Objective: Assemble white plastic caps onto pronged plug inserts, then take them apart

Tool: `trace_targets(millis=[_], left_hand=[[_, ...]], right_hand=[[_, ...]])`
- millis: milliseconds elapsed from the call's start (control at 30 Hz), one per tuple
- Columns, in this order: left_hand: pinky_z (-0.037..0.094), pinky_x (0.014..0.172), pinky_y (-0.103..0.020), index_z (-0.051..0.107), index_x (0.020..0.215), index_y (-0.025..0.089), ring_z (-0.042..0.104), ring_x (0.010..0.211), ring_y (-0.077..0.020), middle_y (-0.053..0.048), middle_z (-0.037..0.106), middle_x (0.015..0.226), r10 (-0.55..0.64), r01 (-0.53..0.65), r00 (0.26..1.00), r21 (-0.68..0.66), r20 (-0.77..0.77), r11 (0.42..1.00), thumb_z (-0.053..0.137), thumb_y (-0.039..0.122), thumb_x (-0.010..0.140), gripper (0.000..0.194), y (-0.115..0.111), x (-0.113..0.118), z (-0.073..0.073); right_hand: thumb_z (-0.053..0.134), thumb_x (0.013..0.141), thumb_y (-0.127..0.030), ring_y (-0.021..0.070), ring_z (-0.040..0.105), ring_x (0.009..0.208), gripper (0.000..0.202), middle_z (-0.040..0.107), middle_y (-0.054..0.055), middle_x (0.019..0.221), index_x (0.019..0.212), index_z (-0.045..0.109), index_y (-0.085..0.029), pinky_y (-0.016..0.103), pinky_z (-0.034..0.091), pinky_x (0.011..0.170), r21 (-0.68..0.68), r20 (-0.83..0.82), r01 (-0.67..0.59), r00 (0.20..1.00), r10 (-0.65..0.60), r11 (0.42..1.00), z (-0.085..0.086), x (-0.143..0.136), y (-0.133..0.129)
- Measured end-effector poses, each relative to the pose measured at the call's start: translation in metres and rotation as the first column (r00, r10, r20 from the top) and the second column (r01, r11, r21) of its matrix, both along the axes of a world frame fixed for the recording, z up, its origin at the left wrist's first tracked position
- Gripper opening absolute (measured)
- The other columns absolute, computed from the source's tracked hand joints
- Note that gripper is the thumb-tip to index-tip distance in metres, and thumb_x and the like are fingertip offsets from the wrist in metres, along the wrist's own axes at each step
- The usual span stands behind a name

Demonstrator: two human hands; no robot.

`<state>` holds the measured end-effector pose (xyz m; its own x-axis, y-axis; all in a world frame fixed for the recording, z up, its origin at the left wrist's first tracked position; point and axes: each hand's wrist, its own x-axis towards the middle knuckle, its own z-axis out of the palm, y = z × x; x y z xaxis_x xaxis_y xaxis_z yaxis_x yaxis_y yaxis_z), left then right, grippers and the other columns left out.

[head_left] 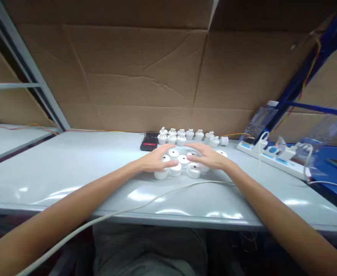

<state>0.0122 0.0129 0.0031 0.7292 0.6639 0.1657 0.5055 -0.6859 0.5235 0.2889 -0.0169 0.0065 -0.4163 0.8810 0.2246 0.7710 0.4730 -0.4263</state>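
Several white round caps [183, 161], each with a dark hole, lie in a loose cluster on the grey table [105, 149]. My left hand [158, 159] rests over the left side of the cluster, its fingers apart and its thumb pointing inward. On the right side, my right hand [207, 156] arches over other caps, thumb and fingers spread. The two hands face each other with caps between them; neither is closed round one. Behind them stand several white fittings [189, 134] in rows, with small pieces on top.
A black device [149, 141] lies left of the fittings. A white power strip [275, 159] with plugs runs along the right. A pale cable [145, 205] crosses the table's front. Cardboard [128, 76] forms the back wall, beside a blue frame post [301, 73].
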Motion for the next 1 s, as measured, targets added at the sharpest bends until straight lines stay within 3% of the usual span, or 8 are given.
trace_targets(millis=[167,333,600,700,800,900,1000], left_hand=[[0.025,0.129,-0.045,0.034,0.162,0.015,0.027,0.159,-0.0351,-0.016,0.025,0.172,-0.033,0.031,0.995,-0.024,-0.092,0.999,0.048,0.079,0.091,0.097,0.003,-0.002,-0.003],[0.031,0.126,-0.041,0.034,0.161,0.015,0.036,0.154,-0.0338,-0.015,0.032,0.17,-0.068,0.064,0.99,-0.031,-0.127,0.997,0.045,0.077,0.094,0.092,0.001,-0.001,-0.003],[0.035,0.123,-0.04,0.039,0.158,0.015,0.039,0.152,-0.0339,-0.016,0.037,0.168,-0.066,0.067,0.991,0.006,-0.114,0.998,0.048,0.076,0.093,0.089,0.002,-0.001,-0.005],[0.04,0.119,-0.04,0.046,0.152,0.016,0.045,0.148,-0.0329,-0.016,0.043,0.163,-0.067,0.073,0.994,0.064,-0.086,0.995,0.049,0.071,0.095,0.08,0.003,0.0,-0.006],[0.047,0.11,-0.039,0.059,0.138,0.013,0.058,0.133,-0.0308,-0.018,0.058,0.148,-0.086,0.084,0.996,0.161,0.009,0.983,0.057,0.063,0.095,0.065,0.003,0.001,-0.006],[0.05,0.103,-0.039,0.068,0.121,0.014,0.065,0.118,-0.0277,-0.015,0.067,0.129,-0.104,0.071,0.989,0.274,0.106,0.959,0.061,0.052,0.096,0.046,0.004,0.001,-0.005],[0.051,0.098,-0.038,0.07,0.11,0.016,0.067,0.11,-0.0254,-0.013,0.07,0.118,-0.128,0.068,0.98,0.345,0.155,0.936,0.059,0.045,0.099,0.033,0.004,0.001,-0.003]], right_hand=[[0.054,0.092,-0.075,0.0385,0.044,0.149,0.082,0.048,0.012,0.162,0.155,0.051,-0.024,0.058,0.031,0.125,-0.067,0.046,0.057,0.998,-0.054,0.996,-0.001,0.004,0.003],[0.052,0.091,-0.078,0.0384,0.052,0.143,0.078,0.056,0.01,0.156,0.149,0.059,-0.025,0.055,0.037,0.122,-0.174,0.051,0.039,0.998,-0.031,0.984,-0.005,0.004,0.004],[0.051,0.097,-0.068,0.0372,0.055,0.138,0.063,0.061,0.011,0.15,0.14,0.066,-0.024,0.053,0.039,0.12,-0.084,-0.004,0.09,0.996,-0.09,0.992,-0.008,0.008,0.009],[0.047,0.101,-0.061,0.0355,0.061,0.131,0.056,0.068,0.013,0.141,0.13,0.071,-0.02,0.052,0.044,0.115,-0.006,-0.004,0.14,0.99,-0.14,0.99,-0.006,0.012,0.013],[0.055,0.097,-0.056,0.035,0.067,0.118,0.048,0.074,0.015,0.128,0.118,0.075,-0.018,0.051,0.051,0.106,0.03,0.015,0.187,0.982,-0.187,0.982,-0.008,0.016,0.018],[0.056,0.097,-0.05,0.0317,0.071,0.106,0.038,0.078,0.012,0.117,0.108,0.077,-0.02,0.047,0.055,0.097,0.02,0.014,0.19,0.982,-0.19,0.982,-0.013,0.016,0.022],[0.049,0.1,-0.05,0.0298,0.072,0.101,0.041,0.079,0.01,0.114,0.105,0.078,-0.021,0.045,0.056,0.094,0.024,-0.001,0.16,0.987,-0.16,0.987,-0.017,0.014,0.023]])
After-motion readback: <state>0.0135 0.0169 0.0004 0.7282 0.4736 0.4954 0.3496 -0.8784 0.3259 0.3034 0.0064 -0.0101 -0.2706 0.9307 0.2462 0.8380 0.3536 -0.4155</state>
